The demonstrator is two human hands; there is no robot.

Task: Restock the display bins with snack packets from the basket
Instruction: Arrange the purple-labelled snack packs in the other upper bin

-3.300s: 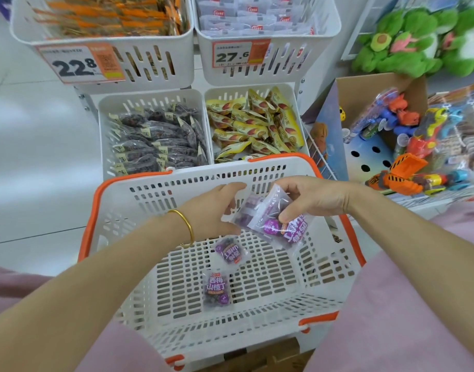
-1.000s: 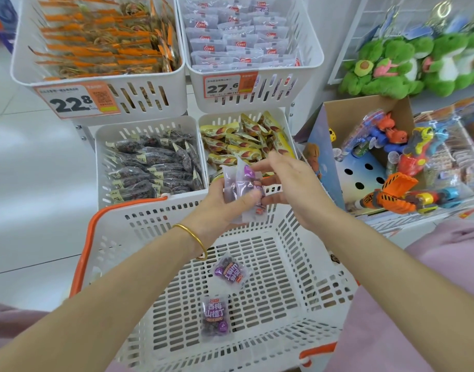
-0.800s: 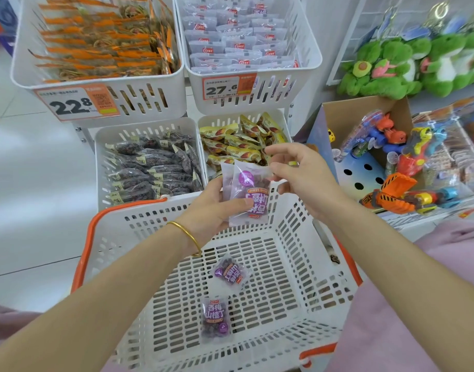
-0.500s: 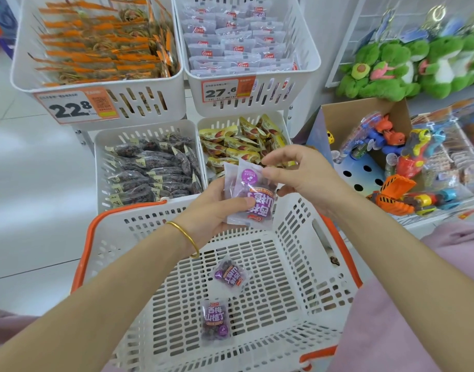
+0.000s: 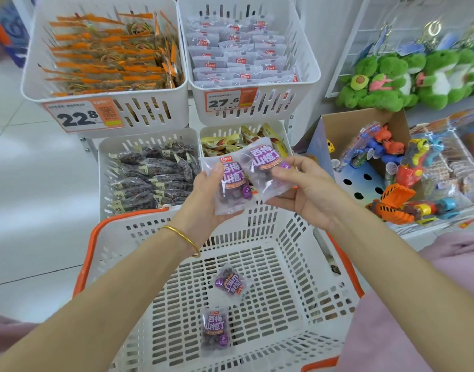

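- A white basket (image 5: 139, 232) with orange trim fills the near half of the view. Its slotted floor is mostly bare, leaving open room to reach in from above. Its far rim stands just beside the lower left bin (image 5: 104, 167) of dark packs and the lower right bin (image 5: 222, 130) of yellow ones.
- Above and beyond these, the upper left bin (image 5: 155, 111) holds orange-edged packs and the upper right bin (image 5: 278, 106) holds rows of pale packets. The upper pair overhang the lower pair, narrowing the way into those two.
- The left hand (image 5: 206, 200) grips one purple-printed snack packet (image 5: 232, 189), thumb across its face and fingers underneath. The right hand (image 5: 305, 189) pinches a second packet (image 5: 265, 167) by its near edge, overlapping the first. Both are held label-up over the basket's far rim, in front of the lower right bin (probably to read them and square them into a neat pair).
- The red logo on the held packets resembles that on the pale stock in the upper right bin, so that bin looks the likely destination. The lift would have to clear its front wall and price tag (image 5: 230, 100).
- On the basket floor lie a tilted packet (image 5: 230, 284) and a nearer packet (image 5: 215, 331), both flat, away from the walls and easy to pick up.
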